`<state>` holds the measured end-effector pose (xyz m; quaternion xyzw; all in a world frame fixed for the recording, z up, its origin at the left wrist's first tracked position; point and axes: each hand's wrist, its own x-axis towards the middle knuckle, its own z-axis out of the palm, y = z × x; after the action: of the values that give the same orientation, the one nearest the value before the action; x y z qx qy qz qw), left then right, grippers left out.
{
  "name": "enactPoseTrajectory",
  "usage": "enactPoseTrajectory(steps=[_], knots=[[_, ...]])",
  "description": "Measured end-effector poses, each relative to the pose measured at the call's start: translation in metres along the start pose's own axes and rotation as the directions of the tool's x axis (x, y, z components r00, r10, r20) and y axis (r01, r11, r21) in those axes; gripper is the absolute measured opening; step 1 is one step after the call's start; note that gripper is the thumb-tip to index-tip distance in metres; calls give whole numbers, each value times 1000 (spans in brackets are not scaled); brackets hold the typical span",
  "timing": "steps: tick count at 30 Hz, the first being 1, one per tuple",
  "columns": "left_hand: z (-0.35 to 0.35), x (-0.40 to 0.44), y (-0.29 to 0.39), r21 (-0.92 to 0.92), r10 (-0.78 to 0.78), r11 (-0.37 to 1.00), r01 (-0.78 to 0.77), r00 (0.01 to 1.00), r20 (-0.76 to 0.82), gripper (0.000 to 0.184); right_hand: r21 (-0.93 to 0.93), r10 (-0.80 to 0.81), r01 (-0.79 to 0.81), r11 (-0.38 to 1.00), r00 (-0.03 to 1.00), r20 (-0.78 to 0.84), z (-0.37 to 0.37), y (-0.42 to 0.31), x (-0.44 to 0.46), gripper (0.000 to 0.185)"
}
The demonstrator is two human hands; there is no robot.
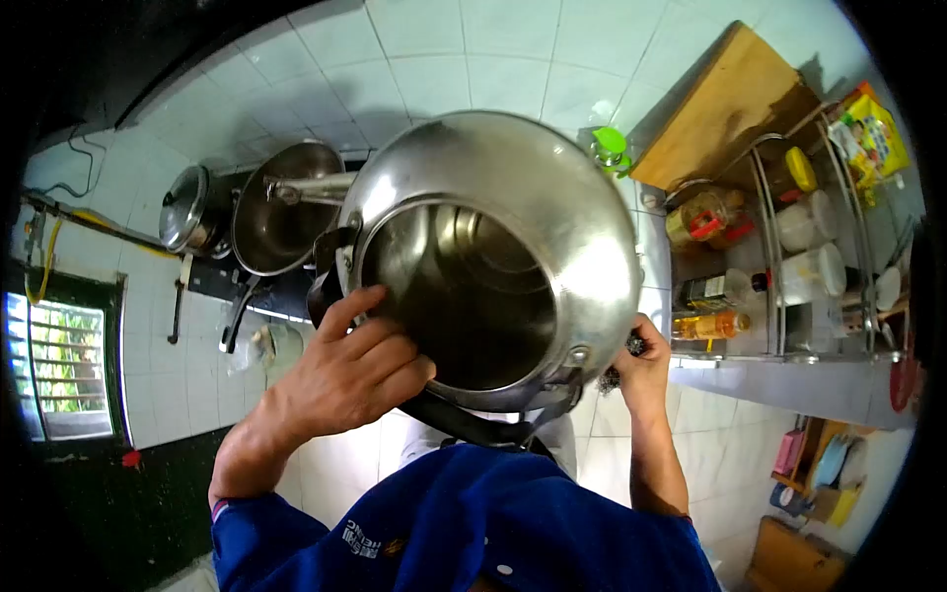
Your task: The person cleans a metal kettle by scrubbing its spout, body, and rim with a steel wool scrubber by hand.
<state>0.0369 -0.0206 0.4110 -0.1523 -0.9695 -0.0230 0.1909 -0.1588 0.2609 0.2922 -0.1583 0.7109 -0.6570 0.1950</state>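
A big stainless steel kettle (592, 247) without its lid fills the middle of the head view, tipped so that its round mouth faces me. Its spout (311, 187) points left, and the dark handle (464, 419) hangs down near my shirt. My left hand (360, 370) is hooked over the left rim of the mouth, fingers curled and slightly blurred. At the kettle's lower right side, my right hand (646, 367) is closed around a dark steel wool scrubber (610, 381), pressed near the outer wall. The kettle's underside is hidden.
On the left, a wok (286, 212) and a lidded pot (187, 212) stand on the stove. A wire rack (774, 247) with bottles and jars is on the right, beside a wooden board (725, 109). A green-topped bottle (612, 148) stands by the tiled wall.
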Motion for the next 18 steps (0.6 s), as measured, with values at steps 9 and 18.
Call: enactPoseTrajectory(steps=[9, 18], knots=[[-26, -40, 0, 51, 39, 998, -42, 998, 49, 18, 56, -215, 225, 973, 965, -153, 20, -44, -31, 42], [-36, -79, -29, 4, 148, 989, -150, 983, 109, 13, -118, -579, 569, 814, 813, -69, 88, -92, -46, 46]])
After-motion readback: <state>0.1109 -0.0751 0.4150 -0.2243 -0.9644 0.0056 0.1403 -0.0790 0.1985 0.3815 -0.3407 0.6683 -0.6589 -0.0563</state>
